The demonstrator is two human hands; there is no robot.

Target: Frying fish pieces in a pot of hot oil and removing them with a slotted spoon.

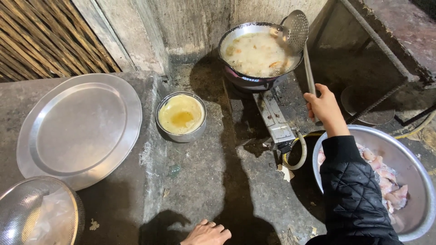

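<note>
My right hand, in a black quilted sleeve, grips the long metal handle of a perforated skimmer. The skimmer's round head is raised over the right rim of a wok full of bubbling oil with browning pieces in it. The wok sits on a gas burner. My left hand rests flat on the concrete counter at the bottom edge, fingers apart, holding nothing.
A small steel bowl of yellow batter stands left of the burner. A large round steel tray lies at the left, a mesh strainer below it. A big steel basin of raw meat pieces sits at the right.
</note>
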